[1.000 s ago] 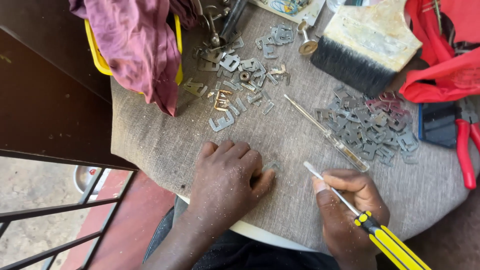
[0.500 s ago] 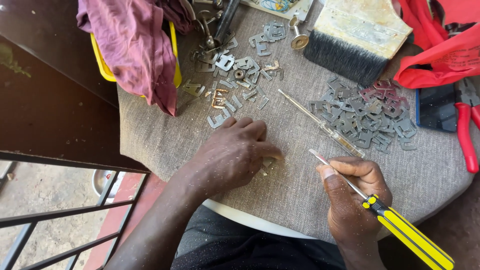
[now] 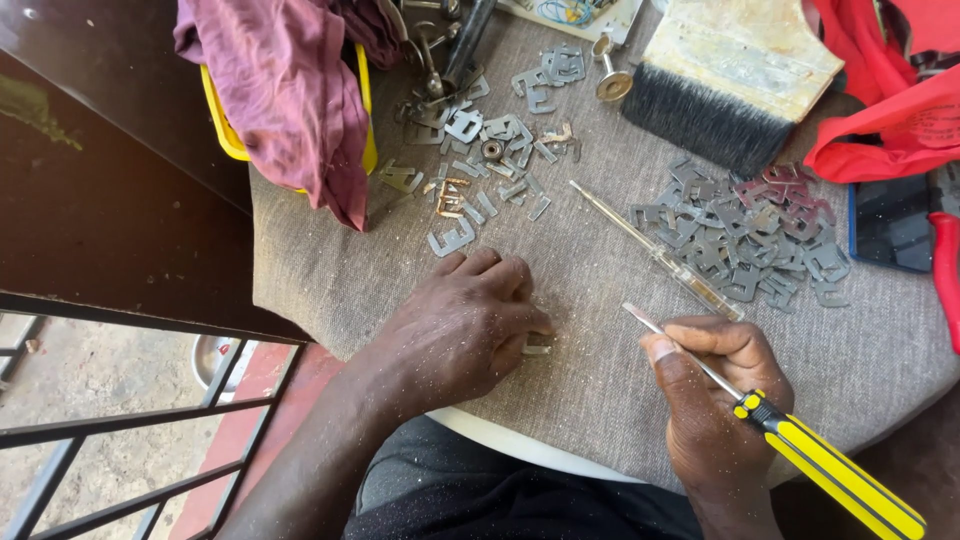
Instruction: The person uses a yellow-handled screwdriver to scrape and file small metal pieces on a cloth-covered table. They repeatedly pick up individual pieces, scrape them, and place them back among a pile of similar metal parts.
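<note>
At the worktop's near edge, a small pale metal piece [image 3: 537, 349] is pinned under the closed left hand [image 3: 460, 325]; a yellow-handled screwdriver [image 3: 770, 425] is gripped by the right hand [image 3: 715, 400]. Fingers could be jabbed if its tip slipped.

bare cloth lies open between my left hand [image 3: 462, 325] and right hand [image 3: 715, 385]; ahead, a clear-handled screwdriver [image 3: 655, 252] and scattered metal clips [image 3: 745, 230] block my right.
</note>
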